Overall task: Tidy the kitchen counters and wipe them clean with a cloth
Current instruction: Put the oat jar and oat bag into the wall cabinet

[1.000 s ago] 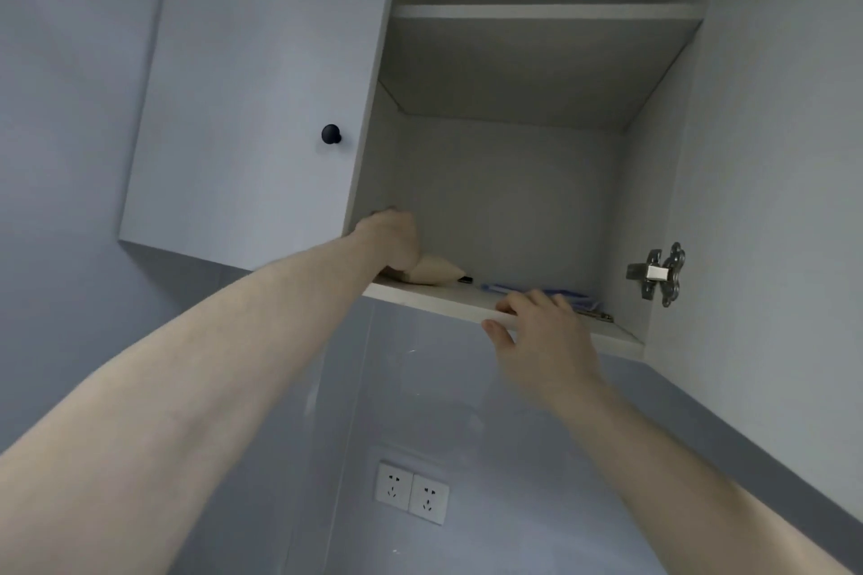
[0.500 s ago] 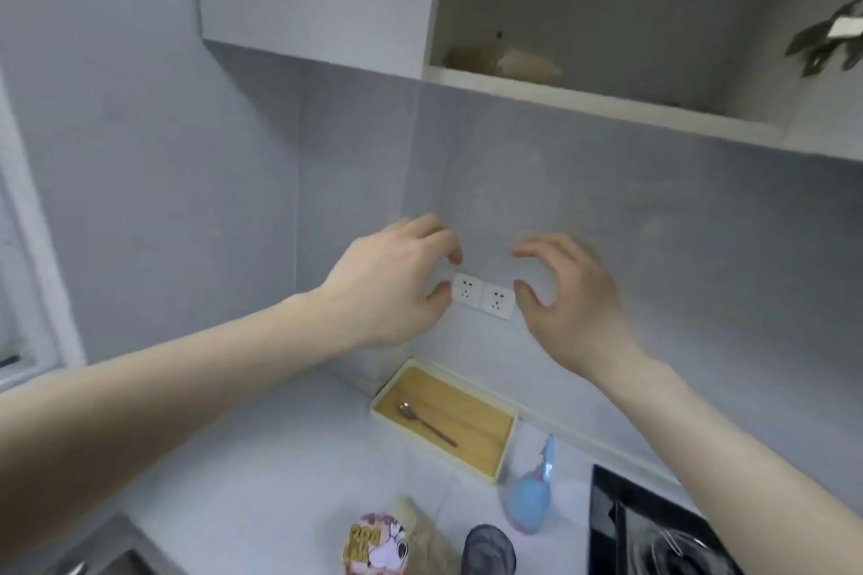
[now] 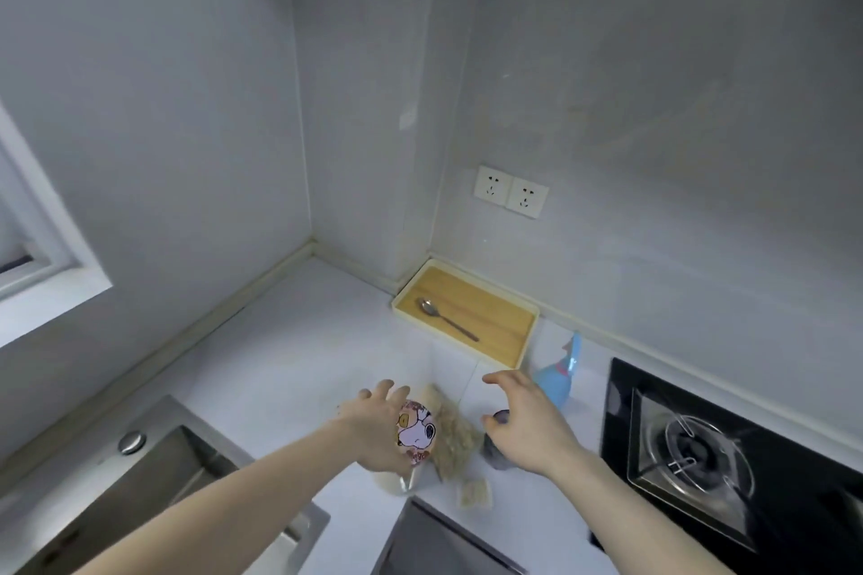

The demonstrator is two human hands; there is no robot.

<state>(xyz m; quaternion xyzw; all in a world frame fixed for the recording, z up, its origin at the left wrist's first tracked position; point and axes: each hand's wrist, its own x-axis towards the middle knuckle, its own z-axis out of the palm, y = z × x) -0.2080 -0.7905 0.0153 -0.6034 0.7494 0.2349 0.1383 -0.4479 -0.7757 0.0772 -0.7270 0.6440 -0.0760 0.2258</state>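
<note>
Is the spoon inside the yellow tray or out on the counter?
Inside. The spoon lies flat on the tray's wooden floor, within its pale rim.

counter [image 3: 289,355] left free; tray [image 3: 467,294] (corner)

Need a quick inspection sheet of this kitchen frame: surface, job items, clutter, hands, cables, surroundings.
Surface: pale counter, mostly bare at the back corner.
Job's things: cartoon cup, beige bag, dark jar, blue bottle clustered at the front; no cloth seen.
Clutter: spoon lying in tray; small packet.
Hands: left hand open over the cup; right hand open over the jar.
Cables: nothing seen.
Surroundings: sink left, hob right, sockets on the wall.
</note>
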